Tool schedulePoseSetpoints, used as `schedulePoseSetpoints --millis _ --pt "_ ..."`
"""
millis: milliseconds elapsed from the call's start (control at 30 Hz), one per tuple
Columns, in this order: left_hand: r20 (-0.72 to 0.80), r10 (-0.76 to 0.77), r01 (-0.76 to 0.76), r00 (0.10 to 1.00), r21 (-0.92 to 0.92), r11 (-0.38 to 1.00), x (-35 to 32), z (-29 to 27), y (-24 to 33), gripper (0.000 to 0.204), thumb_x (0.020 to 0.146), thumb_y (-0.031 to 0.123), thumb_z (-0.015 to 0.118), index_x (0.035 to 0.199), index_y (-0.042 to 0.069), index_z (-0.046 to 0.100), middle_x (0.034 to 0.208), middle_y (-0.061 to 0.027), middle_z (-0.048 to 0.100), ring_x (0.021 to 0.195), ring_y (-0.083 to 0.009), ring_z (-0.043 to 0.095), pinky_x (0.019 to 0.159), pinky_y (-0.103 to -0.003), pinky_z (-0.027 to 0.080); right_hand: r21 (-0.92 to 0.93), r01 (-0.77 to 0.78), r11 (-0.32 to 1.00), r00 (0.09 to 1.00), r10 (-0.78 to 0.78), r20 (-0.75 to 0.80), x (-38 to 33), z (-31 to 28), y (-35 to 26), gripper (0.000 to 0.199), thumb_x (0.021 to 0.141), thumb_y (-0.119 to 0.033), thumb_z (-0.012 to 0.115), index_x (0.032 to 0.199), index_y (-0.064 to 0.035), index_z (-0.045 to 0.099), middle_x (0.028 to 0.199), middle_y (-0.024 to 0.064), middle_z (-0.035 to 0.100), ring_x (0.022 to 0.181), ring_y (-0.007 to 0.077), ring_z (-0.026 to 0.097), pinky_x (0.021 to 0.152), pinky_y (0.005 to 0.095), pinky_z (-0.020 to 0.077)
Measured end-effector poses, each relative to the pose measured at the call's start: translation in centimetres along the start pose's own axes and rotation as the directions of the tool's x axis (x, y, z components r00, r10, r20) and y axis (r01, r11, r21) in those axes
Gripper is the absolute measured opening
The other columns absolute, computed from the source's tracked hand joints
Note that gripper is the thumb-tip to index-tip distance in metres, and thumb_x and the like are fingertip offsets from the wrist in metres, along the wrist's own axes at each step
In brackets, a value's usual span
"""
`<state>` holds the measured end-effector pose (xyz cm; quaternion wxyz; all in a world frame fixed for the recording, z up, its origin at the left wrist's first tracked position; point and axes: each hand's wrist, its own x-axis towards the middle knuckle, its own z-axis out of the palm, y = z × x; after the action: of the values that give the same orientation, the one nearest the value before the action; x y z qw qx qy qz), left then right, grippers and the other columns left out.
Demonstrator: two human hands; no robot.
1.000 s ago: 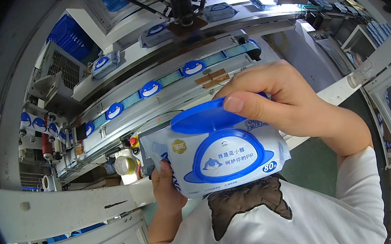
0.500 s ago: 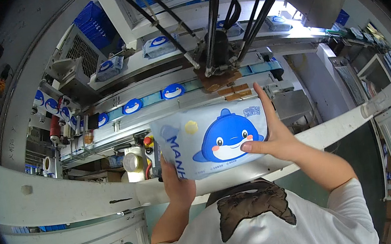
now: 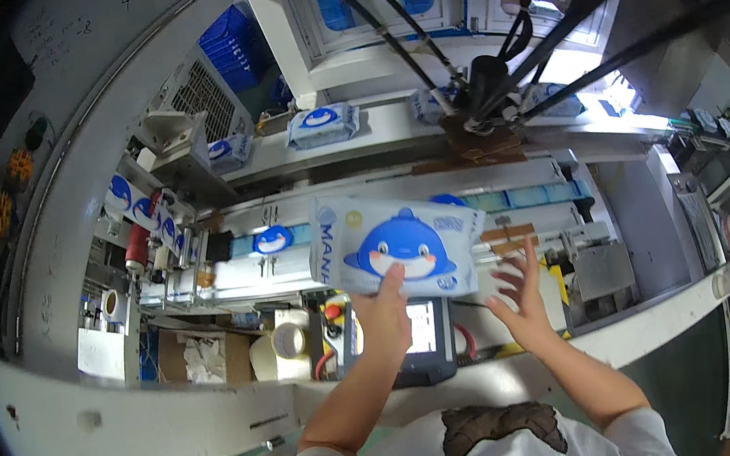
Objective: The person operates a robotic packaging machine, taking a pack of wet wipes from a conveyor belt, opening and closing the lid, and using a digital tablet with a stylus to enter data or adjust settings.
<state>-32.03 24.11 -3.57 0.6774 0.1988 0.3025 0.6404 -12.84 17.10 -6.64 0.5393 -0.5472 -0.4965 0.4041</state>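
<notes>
My left hand (image 3: 383, 321) grips the lower edge of a soft pack of wet wipes (image 3: 409, 239), its thumb lying across the front. Pale blue and white, the pack carries a big blue whale on its face and is held tilted above the machine. My right hand (image 3: 522, 304) is apart from the pack, to its right, with spread fingers and nothing in them. Beneath the pack runs a narrow belt (image 3: 528, 196). A whale-shaped label (image 3: 273, 239) lies on that belt, and another is partly hidden behind the pack.
Dark rods reach down to a picking head (image 3: 483, 104) over the belts. More wipe packs (image 3: 324, 125) sit on the farther conveyor. Close to my hands are a dark screen panel (image 3: 433, 349), a tape roll (image 3: 288, 340) and a white frame beam (image 3: 641, 334).
My right hand has let go of the pack and opened beside it. My left hand has shifted to the pack's lower edge, and the pack is farther from my body. The picking head has moved.
</notes>
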Motion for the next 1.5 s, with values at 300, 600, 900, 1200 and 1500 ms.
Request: schedulePoseSetpoints --millis 300,600,900,1200,1500 --pt "-0.283 -0.070 0.081 0.957 0.027 0.996 32.6 -3.0 -2.7 0.059 0.068 0.015 0.078 0.119 0.011 0.048 0.109 -0.0063 0.057 0.097 -0.0221 0.057 0.077 -0.037 0.048 -0.892 0.106 0.440 0.994 -0.026 0.106 -6.5 -1.7 8.9 0.054 0.075 -0.031 0.062 0.118 -0.0028 0.049 0.117 0.0215 0.046 0.109 0.0395 0.042 0.094 0.0516 0.0309" --pt "-0.622 0.183 0.343 0.762 0.626 0.701 53.2 -12.8 -4.1 0.073 0.072 0.028 0.076 0.125 -0.001 0.036 0.124 -0.0197 0.045 0.102 -0.0300 0.054 0.073 -0.038 0.047 -0.871 -0.013 0.491 0.995 0.091 0.037 -5.6 -1.4 7.6 0.048 0.074 -0.025 0.059 0.117 -0.0046 0.052 0.116 0.0170 0.050 0.105 0.0359 0.047 0.088 0.0459 0.0377" --pt "-0.071 0.572 -0.200 0.817 0.895 0.398 50.2 -9.2 -4.0 0.034 0.069 0.011 0.064 0.099 -0.002 0.054 0.091 -0.0185 0.059 0.084 -0.0302 0.059 0.075 -0.038 0.047 -0.884 -0.051 0.464 0.990 0.142 0.018 -6.1 -1.2 8.0 0.045 0.080 -0.020 0.056 0.122 -0.0035 0.049 0.124 0.0181 0.048 0.112 0.0374 0.044 0.094 0.0478 0.0338" --pt "0.071 -0.208 0.126 0.976 0.598 0.792 50.0 -1.7 -14.9 0.026 0.091 0.022 0.052 0.099 -0.001 0.062 0.083 -0.0108 0.063 0.071 -0.0210 0.064 0.060 -0.029 0.051 -0.877 -0.073 0.475 0.994 0.109 -0.023 -5.9 -0.8 7.5 0.050 0.077 -0.018 0.056 0.123 -0.0033 0.047 0.117 0.0201 0.050 0.103 0.0389 0.047 0.088 0.0480 0.0368" --pt "0.094 0.211 -0.139 0.973 0.968 0.209 53.2 -5.4 -17.6 0.021 0.086 0.024 0.059 0.089 0.004 0.061 0.076 -0.0094 0.058 0.066 -0.0214 0.060 0.060 -0.035 0.048 -0.865 -0.003 0.502 0.998 0.056 0.029 -6.2 -1.4 7.8 0.049 0.075 -0.018 0.057 0.120 -0.0029 0.047 0.117 0.0197 0.049 0.103 0.0386 0.047 0.085 0.0469 0.0398"
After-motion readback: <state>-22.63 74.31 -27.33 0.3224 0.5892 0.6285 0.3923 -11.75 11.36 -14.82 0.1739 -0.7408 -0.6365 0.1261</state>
